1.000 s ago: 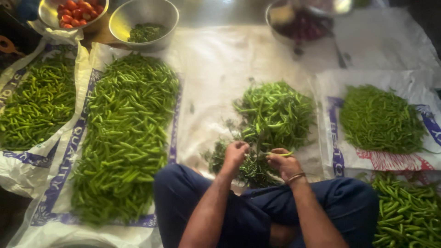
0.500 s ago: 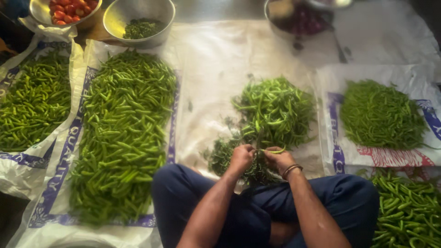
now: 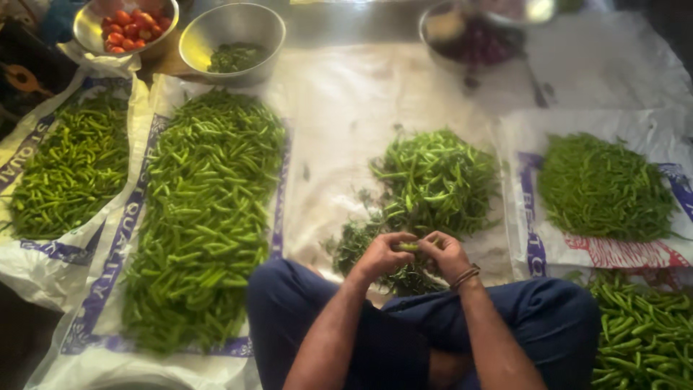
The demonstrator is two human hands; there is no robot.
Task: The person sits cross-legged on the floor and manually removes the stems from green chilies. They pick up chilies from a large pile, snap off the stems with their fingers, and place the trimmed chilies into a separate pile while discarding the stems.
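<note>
My left hand (image 3: 381, 254) and my right hand (image 3: 447, 254) meet over my crossed legs, both pinching one green chilli (image 3: 407, 247) between the fingertips. A bracelet circles my right wrist. Just beyond the hands lies a loose heap of green chillies (image 3: 433, 180) on a white plastic sheet (image 3: 346, 108). Small dark green stems and scraps (image 3: 354, 245) are scattered under and to the left of the hands.
A long pile of green chillies (image 3: 206, 209) lies on a printed sack at left, another pile (image 3: 68, 170) further left. Finer chillies (image 3: 603, 188) sit at right, more chillies (image 3: 642, 332) at lower right. Metal bowls hold tomatoes (image 3: 128, 27), chillies (image 3: 234, 56) and dark items (image 3: 476, 43).
My hands have come closer together, from slightly apart to both gripping one chilli. The view has shifted a little.
</note>
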